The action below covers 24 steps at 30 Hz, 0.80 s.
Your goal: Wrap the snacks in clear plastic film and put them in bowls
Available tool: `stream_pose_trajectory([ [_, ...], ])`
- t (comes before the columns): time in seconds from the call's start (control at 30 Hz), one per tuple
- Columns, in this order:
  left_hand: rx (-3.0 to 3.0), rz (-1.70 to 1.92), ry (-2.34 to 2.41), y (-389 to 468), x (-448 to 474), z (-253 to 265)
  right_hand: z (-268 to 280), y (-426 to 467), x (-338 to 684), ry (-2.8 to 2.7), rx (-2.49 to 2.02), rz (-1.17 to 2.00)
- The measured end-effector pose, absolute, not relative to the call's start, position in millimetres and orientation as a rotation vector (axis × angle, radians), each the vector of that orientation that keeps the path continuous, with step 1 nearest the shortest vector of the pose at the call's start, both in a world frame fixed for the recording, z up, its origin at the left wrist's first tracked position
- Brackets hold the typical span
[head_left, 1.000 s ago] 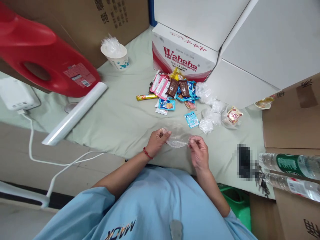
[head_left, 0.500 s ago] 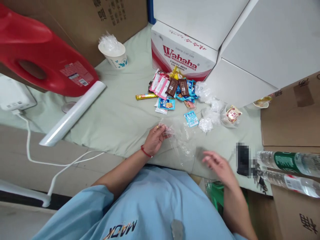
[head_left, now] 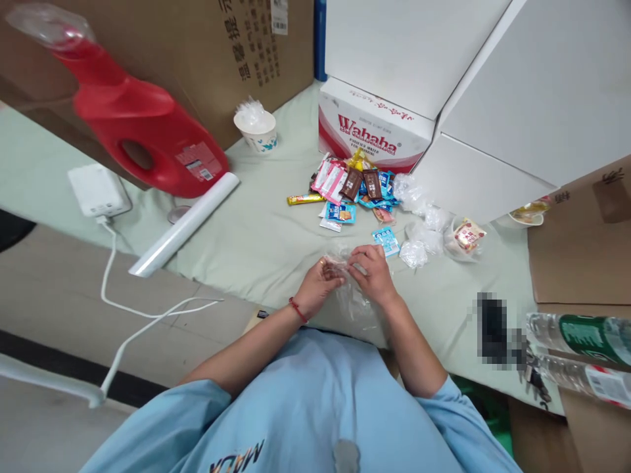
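Between my hands is a thin clear plastic bag (head_left: pixel 355 299), its lower part hanging down over the cloth's front edge. My left hand (head_left: pixel 315 286) pinches the bag's gathered upper part, with a red bracelet at the wrist. From the other side, my right hand (head_left: pixel 373 272) grips the same bag with thumb and fingers. Something pinkish shows through the film by my left fingers, too small to name. Just beyond my right hand lies a light blue snack packet (head_left: pixel 386 242). Further back sits a pile of wrapped snacks (head_left: pixel 352 185).
Crumpled clear bags (head_left: pixel 419 240) and a clear cup (head_left: pixel 466 238) holding a packet stand right of the pile. A Wahaba-marked carton (head_left: pixel 372 131) is behind. Left are a red jug (head_left: pixel 162 138), a white roll (head_left: pixel 185 223), a paper cup (head_left: pixel 259 136) and a white charger (head_left: pixel 98 190). Bottles (head_left: pixel 582 335) lie right.
My right hand has come in from the right and taken hold of the plastic bag beside my left hand. The view has shifted, so things appear further right.
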<state>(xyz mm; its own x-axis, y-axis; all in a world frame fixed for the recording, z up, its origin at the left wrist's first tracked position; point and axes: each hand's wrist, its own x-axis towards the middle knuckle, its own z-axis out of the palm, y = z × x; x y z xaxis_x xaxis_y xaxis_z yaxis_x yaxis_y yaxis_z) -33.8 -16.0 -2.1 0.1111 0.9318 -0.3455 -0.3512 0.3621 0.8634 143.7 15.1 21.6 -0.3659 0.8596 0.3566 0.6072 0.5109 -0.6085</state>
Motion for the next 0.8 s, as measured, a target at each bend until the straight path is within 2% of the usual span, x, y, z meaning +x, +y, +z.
stream_pose_trajectory([
  [0.1, 0.622, 1.072, 1.154, -9.5, -46.2, -7.1, 27.4, 7.2, 163.3, -1.978, -1.187, 0.566],
  [0.27, 0.568, 1.09, 1.206, 4.2, -67.1, -3.3, 31.8, -15.7, 208.5, -1.679, -1.427, 0.733],
  [0.4, 0.726, 1.072, 1.392, 17.2, -81.7, -8.7, 20.7, -30.9, 225.2, -1.474, -1.55, 0.922],
  [0.57, 1.092, 0.97, 1.697, 29.6, -98.6, -18.9, 3.1, -33.8, 221.2, -1.346, -1.663, 0.92],
  [0.67, 1.476, 1.077, 1.933, 27.0, -102.5, -6.0, -1.8, -31.1, 217.3, -1.345, -1.713, 0.857],
  [0.73, 1.875, 1.11, 1.888, 22.9, -101.6, 9.4, -2.0, -29.0, 216.4, -1.38, -1.719, 0.827],
  [0.8, 2.27, 0.941, 1.571, 20.2, -100.4, 23.8, -0.6, -27.0, 217.1, -1.415, -1.714, 0.81],
])
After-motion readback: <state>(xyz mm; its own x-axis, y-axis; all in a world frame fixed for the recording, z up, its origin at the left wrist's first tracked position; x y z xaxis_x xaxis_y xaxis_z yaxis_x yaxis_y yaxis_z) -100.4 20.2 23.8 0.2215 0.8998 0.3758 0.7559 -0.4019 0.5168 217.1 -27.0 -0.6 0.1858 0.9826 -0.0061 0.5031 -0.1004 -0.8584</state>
